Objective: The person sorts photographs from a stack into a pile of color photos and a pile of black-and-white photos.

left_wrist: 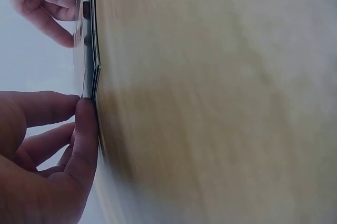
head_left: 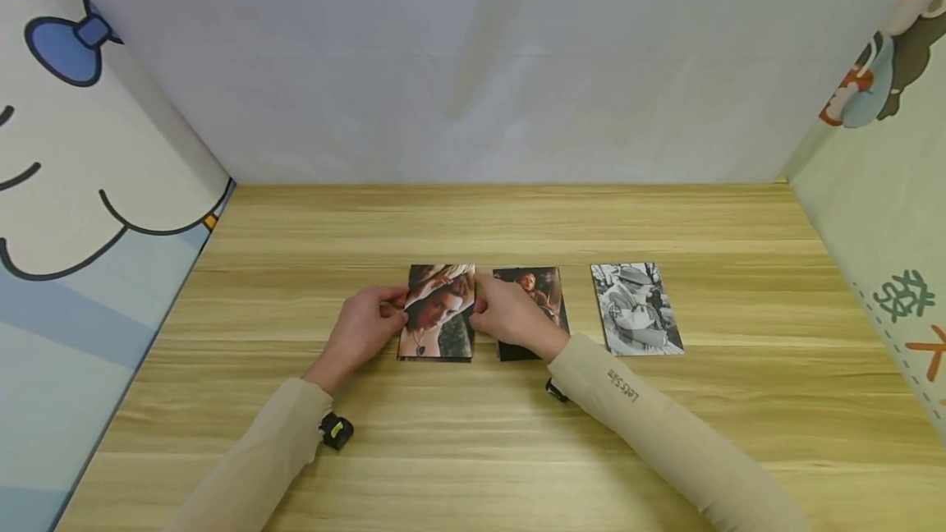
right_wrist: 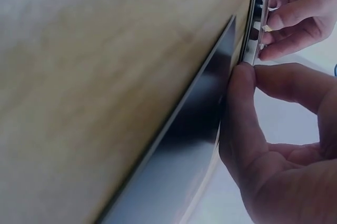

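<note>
A photo card (head_left: 438, 314) showing a person with raised arms is pinched at both side edges. My left hand (head_left: 365, 323) grips its left edge with thumb and fingers, and my right hand (head_left: 510, 312) has the right edge. In the left wrist view, the left thumb (left_wrist: 84, 134) presses the rim of a thin stack of cards (left_wrist: 93, 39), with the top card slightly raised from those below. Under my right hand and wrist lies a dark photo card (head_left: 543, 290), partly covered. The right thumb (right_wrist: 243, 95) is at the stack's edge in the right wrist view.
A black-and-white photo card (head_left: 637, 310) lies on the wooden table (head_left: 458, 450) to the right. A pale wall (head_left: 355, 64) stands behind, and printed panels flank both sides. Small black devices (head_left: 337, 431) are worn on the wrists.
</note>
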Motion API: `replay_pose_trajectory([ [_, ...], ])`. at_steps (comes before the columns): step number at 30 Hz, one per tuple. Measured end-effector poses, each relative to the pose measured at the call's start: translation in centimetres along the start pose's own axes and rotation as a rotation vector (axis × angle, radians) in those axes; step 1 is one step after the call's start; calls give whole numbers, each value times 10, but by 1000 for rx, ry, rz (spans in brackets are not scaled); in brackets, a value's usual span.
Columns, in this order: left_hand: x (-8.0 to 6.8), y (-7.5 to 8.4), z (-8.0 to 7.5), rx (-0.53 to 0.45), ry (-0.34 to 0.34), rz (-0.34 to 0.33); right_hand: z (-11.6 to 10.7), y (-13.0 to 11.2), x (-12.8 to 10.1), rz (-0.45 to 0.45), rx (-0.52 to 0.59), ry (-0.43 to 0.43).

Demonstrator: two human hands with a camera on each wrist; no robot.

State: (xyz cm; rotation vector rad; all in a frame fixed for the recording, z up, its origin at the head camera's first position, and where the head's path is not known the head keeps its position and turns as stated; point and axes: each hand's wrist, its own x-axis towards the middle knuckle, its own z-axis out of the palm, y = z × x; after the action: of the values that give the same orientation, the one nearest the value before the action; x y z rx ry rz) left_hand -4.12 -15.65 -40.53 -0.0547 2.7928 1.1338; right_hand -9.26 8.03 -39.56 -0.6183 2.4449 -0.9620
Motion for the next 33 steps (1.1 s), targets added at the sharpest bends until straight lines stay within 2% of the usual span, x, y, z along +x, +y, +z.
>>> replay_pose_trajectory([
  [9, 1, 4, -1, 16, -28, -7, -3, -2, 1, 16, -30, -17],
  [13, 1, 3, -1, 8, -26, 4, -5, -1, -2, 12, 1, -18],
  [17, -2, 3, -1, -32, 2, -10, -5, 3, -6, -3, 63, -21],
  [21, -5, 6, 1, -83, 58, -22, -6, 7, -12, -33, 116, -2],
  [27, -9, 13, 4, -153, 128, 10, -12, 12, -22, -64, 178, 47],
  [33, -12, 25, 11, -285, 141, 45, -18, 17, -29, -61, 267, 79],
])
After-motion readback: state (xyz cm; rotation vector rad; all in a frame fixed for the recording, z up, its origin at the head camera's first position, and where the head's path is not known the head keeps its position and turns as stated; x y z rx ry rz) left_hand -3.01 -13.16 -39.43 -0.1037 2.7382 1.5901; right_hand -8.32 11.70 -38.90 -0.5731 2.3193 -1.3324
